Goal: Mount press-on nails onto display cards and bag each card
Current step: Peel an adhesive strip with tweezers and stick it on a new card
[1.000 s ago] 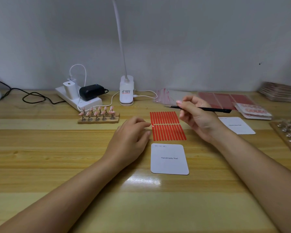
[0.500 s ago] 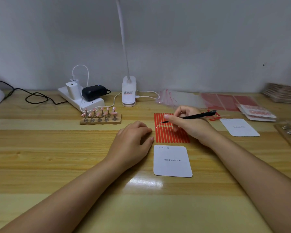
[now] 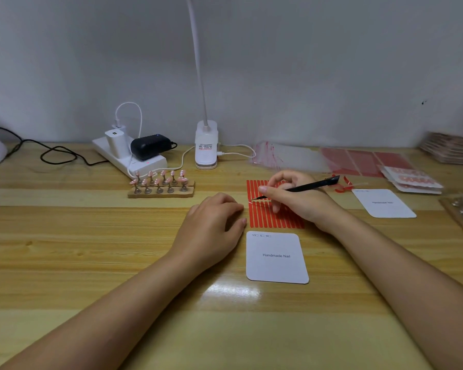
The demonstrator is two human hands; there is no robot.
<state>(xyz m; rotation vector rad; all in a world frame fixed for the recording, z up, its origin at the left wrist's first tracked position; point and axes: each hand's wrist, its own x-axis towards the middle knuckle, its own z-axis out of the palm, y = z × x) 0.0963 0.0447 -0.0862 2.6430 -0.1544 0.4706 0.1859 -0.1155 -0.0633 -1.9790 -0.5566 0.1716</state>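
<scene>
The right hand (image 3: 300, 201) pinches black tweezers (image 3: 302, 186) like a pen, their tip resting at the left edge of the red sheet of adhesive strips (image 3: 267, 218), about where the upper and lower rows meet. The left hand (image 3: 214, 222) lies on the bench (image 3: 91, 236) just left of the sheet, fingers loosely curled and holding nothing, its thumb near the sheet's lower left corner; whether it actually touches the sheet is hard to say from this angle.

The step in hand looks like lifting one strip off the sheet to stick on the blank card (image 3: 277, 257) printed "Handmade Nail", which lies just in front of the sheet. To do it well, the left fingertips should press the sheet's edge flat so the backing does not rise with the strip. The tweezer tip wants to slide under one strip end only, at a shallow angle, then peel slowly along its length so it does not curl onto itself.

The pink press-on nails (image 3: 159, 180) stand on their wooden holder (image 3: 161, 192), well left of the card, waiting to be mounted.
</scene>
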